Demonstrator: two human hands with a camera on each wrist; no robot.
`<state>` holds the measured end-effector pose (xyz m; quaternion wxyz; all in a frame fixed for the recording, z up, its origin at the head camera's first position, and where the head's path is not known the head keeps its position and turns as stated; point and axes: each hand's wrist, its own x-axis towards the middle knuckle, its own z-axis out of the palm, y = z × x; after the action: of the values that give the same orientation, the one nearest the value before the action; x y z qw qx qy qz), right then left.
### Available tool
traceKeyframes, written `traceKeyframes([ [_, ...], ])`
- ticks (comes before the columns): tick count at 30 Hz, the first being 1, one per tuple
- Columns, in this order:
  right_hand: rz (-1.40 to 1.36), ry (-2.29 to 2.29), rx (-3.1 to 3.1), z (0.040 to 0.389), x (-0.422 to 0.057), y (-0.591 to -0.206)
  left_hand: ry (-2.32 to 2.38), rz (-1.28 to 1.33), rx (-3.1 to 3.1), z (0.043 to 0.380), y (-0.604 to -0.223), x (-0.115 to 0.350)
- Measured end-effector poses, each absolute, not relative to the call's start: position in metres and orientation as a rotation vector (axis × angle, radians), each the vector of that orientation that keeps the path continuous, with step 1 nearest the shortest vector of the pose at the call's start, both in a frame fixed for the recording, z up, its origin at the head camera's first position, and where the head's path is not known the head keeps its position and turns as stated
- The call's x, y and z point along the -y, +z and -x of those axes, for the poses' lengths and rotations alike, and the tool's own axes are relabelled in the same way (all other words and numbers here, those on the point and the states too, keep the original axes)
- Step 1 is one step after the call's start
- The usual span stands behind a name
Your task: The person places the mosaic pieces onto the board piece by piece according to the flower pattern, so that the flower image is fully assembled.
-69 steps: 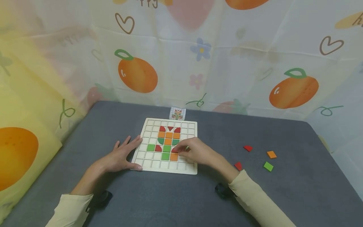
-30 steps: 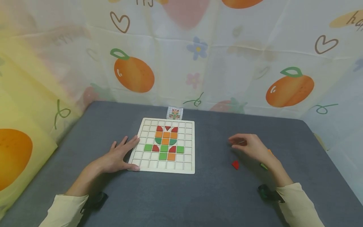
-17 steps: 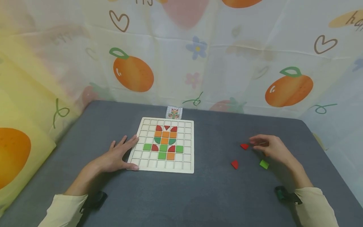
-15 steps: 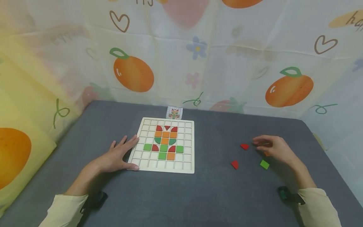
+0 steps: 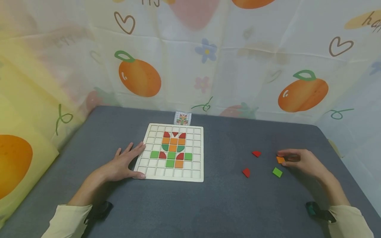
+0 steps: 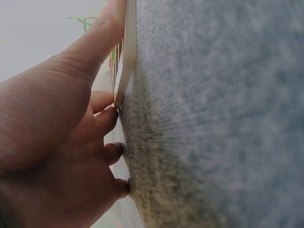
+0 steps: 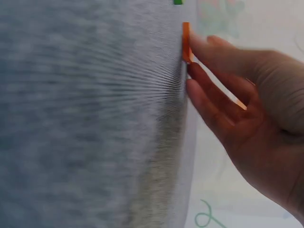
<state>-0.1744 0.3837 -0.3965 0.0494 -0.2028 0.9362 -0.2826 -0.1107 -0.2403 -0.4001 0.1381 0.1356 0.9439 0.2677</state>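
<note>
My left hand (image 5: 125, 165) lies with spread fingers along the left edge of a white gridded pattern board (image 5: 194, 172). In the left wrist view, the thumb (image 6: 95, 45) lies along the board's edge (image 6: 127, 61) and the fingertips touch the table. On the right, my right hand (image 5: 303, 162) pinches an orange square tile (image 5: 280, 160) between thumb and fingers, low at the table. In the right wrist view, that orange tile (image 7: 185, 40) stands out at the fingertips. Near it lie a green square tile (image 5: 277, 172) and two red tiles, one farther (image 5: 256, 153), one nearer (image 5: 246, 172).
Red, orange and green tiles (image 5: 172, 148) form a flower-like pattern in the board's cells. A small pattern card (image 5: 182, 118) lies just behind the board. The grey table (image 5: 226, 205) ends at a fruit-printed cloth (image 5: 238, 66) at the back.
My right hand has left the board and travelled right, past the red tiles, to the orange tile, which it now pinches. My left hand keeps its place at the board.
</note>
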Motion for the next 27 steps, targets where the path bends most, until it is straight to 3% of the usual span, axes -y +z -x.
traceKeyframes([
  [15,0.534,-0.836,-2.956,0.171,-0.380,-0.394,0.785,-0.422,-2.725,0.112,-0.401,0.240],
  [27,0.620,-0.912,-2.959,0.170,-0.361,-0.390,0.784,-0.423,-2.730,0.111,-0.401,0.242],
])
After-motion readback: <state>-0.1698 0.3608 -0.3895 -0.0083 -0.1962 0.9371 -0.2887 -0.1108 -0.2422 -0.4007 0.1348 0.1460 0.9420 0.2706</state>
